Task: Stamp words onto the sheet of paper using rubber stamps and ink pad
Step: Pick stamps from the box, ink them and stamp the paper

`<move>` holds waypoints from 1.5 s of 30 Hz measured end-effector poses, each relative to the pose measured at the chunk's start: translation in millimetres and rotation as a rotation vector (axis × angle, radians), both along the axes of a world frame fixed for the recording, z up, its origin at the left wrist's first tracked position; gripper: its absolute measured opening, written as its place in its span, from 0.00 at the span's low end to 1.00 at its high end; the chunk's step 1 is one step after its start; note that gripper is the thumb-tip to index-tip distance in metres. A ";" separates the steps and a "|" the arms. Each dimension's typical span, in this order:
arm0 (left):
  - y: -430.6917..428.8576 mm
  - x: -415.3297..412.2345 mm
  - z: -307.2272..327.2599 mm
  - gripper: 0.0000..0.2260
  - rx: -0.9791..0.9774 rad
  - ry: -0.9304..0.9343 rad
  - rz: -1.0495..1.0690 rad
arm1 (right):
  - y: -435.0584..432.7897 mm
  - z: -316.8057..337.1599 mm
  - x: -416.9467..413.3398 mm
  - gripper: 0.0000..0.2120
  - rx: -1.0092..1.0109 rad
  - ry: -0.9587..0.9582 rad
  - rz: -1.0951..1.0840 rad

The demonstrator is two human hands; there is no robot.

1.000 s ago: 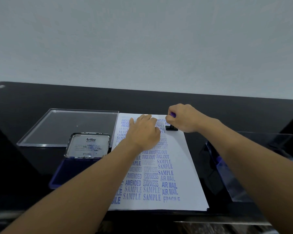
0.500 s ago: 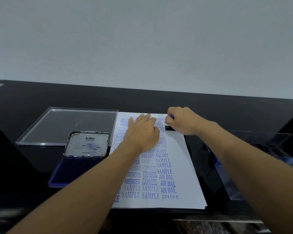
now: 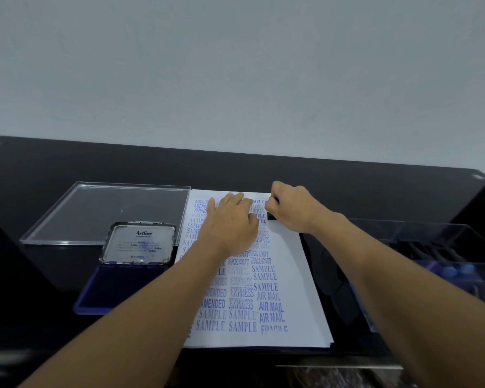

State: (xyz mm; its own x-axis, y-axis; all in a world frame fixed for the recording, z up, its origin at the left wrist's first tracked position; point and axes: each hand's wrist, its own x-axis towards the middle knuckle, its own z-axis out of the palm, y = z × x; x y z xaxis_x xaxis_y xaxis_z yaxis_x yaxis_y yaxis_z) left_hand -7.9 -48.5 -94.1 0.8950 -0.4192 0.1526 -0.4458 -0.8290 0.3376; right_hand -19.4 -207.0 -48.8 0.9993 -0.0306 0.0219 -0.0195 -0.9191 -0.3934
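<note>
Head view is showing the right hand [image 3: 291,210] gripping a stamp [image 3: 271,216], pressing it onto the paper [image 3: 291,278] near its far edge; the left hand [image 3: 230,222] is lying flat, fingers straight, probably pinning it against sliding; the ink pad [image 3: 118,292] is sitting open alongside for re-inking

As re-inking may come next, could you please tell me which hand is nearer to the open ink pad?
Left. The left hand lies flat on the paper right of the ink pad; the right hand grips a stamp farther right.

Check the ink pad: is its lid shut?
No: the ink pad lies open, its metal lid tipped back and the blue pad exposed.
</note>
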 end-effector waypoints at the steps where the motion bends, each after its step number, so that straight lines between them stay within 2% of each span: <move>1: 0.1 -0.1 0.0 0.21 -0.001 -0.003 0.000 | 0.6 -0.3 -0.6 0.08 0.000 -0.006 -0.003; 45: 0.1 -1.4 0.4 0.20 -0.008 -0.007 -0.001 | 6.6 -4.5 -2.7 0.08 0.002 -0.067 -0.050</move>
